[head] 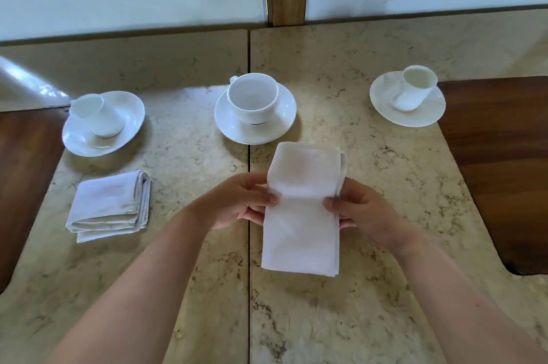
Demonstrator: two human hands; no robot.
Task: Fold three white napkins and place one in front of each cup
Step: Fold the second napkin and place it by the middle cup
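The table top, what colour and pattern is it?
Beige marble table top with darker brown veins and speckles, seen in the head view.

A white napkin [302, 209], folded into a long strip, is held lengthwise before the middle cup [252, 98], pinched at mid-length along both edges. A second napkin [109, 206], folded into a thick square, lies flat before the left cup [95, 116]. The right cup [415, 87] has none. Each white cup sits empty on a white saucer.
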